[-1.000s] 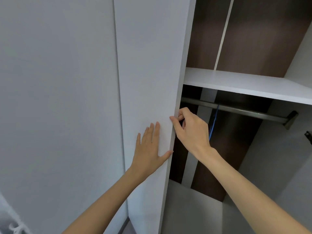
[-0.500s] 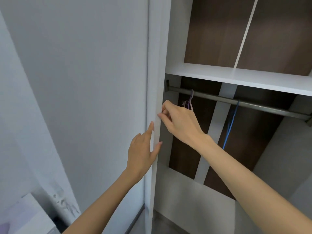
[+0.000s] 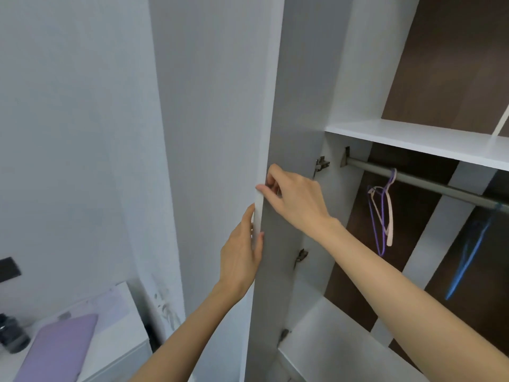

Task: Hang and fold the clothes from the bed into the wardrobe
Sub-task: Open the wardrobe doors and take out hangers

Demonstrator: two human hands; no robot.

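The white wardrobe door (image 3: 220, 119) stands swung out, seen nearly edge-on. My right hand (image 3: 294, 199) pinches its free edge from the inner side. Just below, my left hand (image 3: 242, 252) holds the same edge, thumb on the inner face and fingers behind the door. Inside the wardrobe a grey hanging rail (image 3: 429, 183) runs under a white shelf (image 3: 413, 139). A purple and a pale pink hanger (image 3: 382, 213) hang near the rail's left end, and a blue hanger (image 3: 468, 255) hangs further right. No clothes or bed are in view.
A low white cabinet (image 3: 118, 334) stands at the lower left beside the wall, with a lilac flat item (image 3: 57, 351) and a dark round object (image 3: 12, 337) on it. Metal hinges (image 3: 321, 164) join the door to the wardrobe side. A white lower shelf (image 3: 338, 351) lies inside.
The door has swung further open, showing the wardrobe's left side, hinges and hangers. My left hand went from flat on the door's front to holding its edge. The view turned left.
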